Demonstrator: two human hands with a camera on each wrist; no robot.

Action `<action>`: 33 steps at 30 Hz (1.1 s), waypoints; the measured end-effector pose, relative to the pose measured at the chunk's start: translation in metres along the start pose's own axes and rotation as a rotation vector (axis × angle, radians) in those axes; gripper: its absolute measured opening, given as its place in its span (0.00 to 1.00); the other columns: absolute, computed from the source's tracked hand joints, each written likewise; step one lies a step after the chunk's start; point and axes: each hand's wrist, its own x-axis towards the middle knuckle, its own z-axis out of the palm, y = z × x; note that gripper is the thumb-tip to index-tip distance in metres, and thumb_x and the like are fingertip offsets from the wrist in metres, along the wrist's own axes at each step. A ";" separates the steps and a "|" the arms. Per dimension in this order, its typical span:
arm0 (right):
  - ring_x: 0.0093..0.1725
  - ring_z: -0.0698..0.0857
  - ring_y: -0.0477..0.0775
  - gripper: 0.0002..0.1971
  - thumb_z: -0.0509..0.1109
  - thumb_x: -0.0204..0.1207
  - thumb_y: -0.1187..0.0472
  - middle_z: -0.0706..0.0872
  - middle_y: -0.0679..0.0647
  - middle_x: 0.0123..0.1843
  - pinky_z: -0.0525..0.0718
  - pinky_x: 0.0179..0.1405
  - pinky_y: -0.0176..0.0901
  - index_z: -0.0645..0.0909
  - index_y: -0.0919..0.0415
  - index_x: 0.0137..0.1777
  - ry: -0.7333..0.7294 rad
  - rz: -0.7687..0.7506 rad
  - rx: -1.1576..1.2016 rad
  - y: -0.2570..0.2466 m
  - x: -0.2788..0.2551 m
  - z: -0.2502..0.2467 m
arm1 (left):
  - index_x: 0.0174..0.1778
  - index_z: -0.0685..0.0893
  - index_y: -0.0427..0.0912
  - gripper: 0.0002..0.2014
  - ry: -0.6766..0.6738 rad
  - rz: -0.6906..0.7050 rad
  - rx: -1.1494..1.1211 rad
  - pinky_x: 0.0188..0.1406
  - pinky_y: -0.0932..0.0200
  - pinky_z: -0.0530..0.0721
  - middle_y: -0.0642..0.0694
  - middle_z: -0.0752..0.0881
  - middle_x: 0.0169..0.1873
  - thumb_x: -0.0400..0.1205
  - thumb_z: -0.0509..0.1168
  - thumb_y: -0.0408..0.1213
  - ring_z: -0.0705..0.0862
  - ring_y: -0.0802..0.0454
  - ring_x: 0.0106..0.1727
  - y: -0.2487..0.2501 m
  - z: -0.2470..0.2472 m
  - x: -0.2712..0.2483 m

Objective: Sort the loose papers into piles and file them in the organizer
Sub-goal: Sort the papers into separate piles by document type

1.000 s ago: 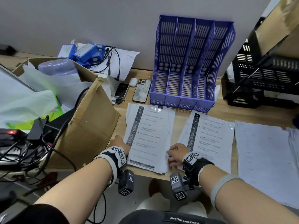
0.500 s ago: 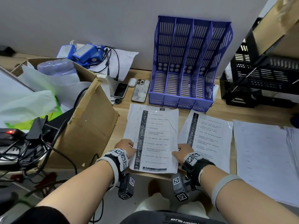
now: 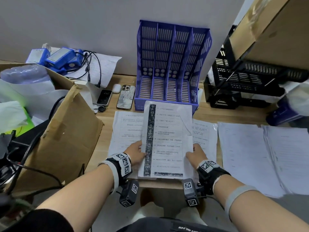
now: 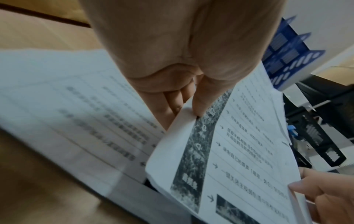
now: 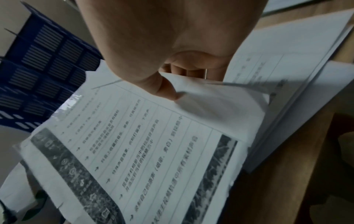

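A: Holding a stack (image 3: 168, 139) of printed sheets by both long edges, the left hand (image 3: 136, 152) and the right hand (image 3: 194, 154) now carry it clear of the desk (image 3: 230, 114). A second ago it lay flat at 6 o'clock, the hands only at its lower corners.

B: What does the lift uncover?

A: A second pile (image 3: 127, 129), at 9 o'clock of the raised stack. Its top sheet differs: ruled rows of text, no dark strip.

B: State of the grips?

A: Left wrist view: thumb on the printed face, fingers (image 4: 168, 103) curled beneath, pinching the edge. Right wrist view: the same pinch, mirrored. Neither hand is spread.

B: And the other papers?

A: A pile (image 3: 204, 133) at 3 o'clock of the stack, then a plain pile (image 3: 247, 156) farther right.

B: Meaning for the task?

A: Judged from position, one sorted pile is up and headed for the organizer (image 3: 172, 67) at 12 o'clock; its top edge already overlaps the front lip. All four slots appear unfilled, so filing has not begun.

B: Any legible writing?

A: The top sheet carries a dark icon strip on its left margin and arrowed lines of Chinese text, too blurred to read. Inverted lettering on the dark garment (image 3: 185, 227) at the lower edge seems to end in "SLHS". The wrist straps bear square coded markers.
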 end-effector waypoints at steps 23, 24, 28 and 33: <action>0.28 0.82 0.54 0.05 0.69 0.72 0.66 0.86 0.59 0.36 0.79 0.29 0.42 0.80 0.57 0.36 -0.632 0.146 -0.039 -0.011 -0.017 0.054 | 0.76 0.75 0.47 0.29 0.101 -0.114 0.457 0.69 0.56 0.75 0.40 0.73 0.76 0.77 0.66 0.29 0.76 0.41 0.74 -0.032 -0.005 0.028; 0.29 0.82 0.55 0.07 0.71 0.71 0.66 0.85 0.61 0.35 0.79 0.30 0.44 0.80 0.57 0.34 -0.680 0.145 -0.058 -0.013 -0.020 0.062 | 0.77 0.75 0.47 0.30 0.088 -0.091 0.428 0.70 0.57 0.74 0.41 0.73 0.77 0.77 0.66 0.28 0.75 0.42 0.76 -0.034 -0.006 0.025; 0.38 0.90 0.58 0.08 0.73 0.73 0.65 0.88 0.67 0.39 0.84 0.32 0.43 0.78 0.59 0.36 -0.602 0.126 -0.030 -0.016 -0.020 0.077 | 0.75 0.76 0.50 0.29 0.036 -0.069 0.342 0.61 0.63 0.74 0.43 0.76 0.76 0.77 0.67 0.29 0.77 0.45 0.74 -0.042 -0.008 0.018; 0.33 0.89 0.57 0.12 0.75 0.74 0.67 0.88 0.63 0.36 0.84 0.21 0.40 0.77 0.58 0.33 -0.476 0.091 -0.016 -0.016 -0.016 0.077 | 0.69 0.80 0.56 0.25 0.003 -0.055 0.226 0.58 0.57 0.85 0.43 0.80 0.72 0.77 0.67 0.29 0.83 0.48 0.68 -0.047 -0.007 0.014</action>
